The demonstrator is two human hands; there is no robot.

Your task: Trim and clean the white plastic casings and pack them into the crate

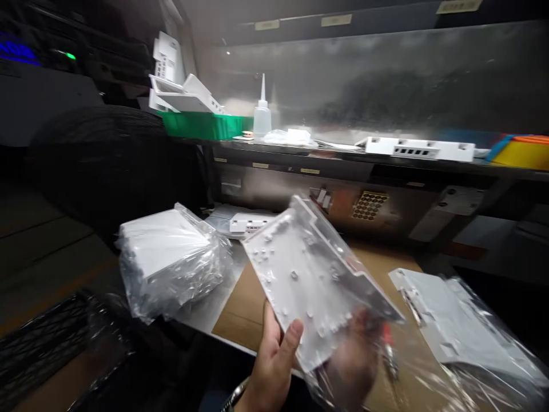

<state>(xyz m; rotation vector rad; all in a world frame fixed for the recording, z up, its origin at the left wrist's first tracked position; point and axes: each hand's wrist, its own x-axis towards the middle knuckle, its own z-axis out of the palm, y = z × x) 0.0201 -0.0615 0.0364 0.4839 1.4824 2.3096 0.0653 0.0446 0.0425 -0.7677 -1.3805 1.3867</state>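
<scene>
A white moulded plastic panel [295, 286] with small bosses on its face is held tilted above the workbench. My left hand [274, 360] grips its lower left edge, thumb on the face and fingers behind. At the lower right, my right hand [354, 366] is smeared by motion and closed around the panel, with clear plastic bag film [326, 234] about it. A red-handled tool [388, 343] lies on the brown cardboard [240, 303] just right of that hand.
Bagged white panels [167, 246] stand at the left; another bagged white part [467, 326] lies at the right. The shelf [300, 150] carries a green bin [201, 126] of white parts, a nozzle bottle [262, 117] and a long white part [420, 149]. A black mesh crate [38, 337] sits lower left.
</scene>
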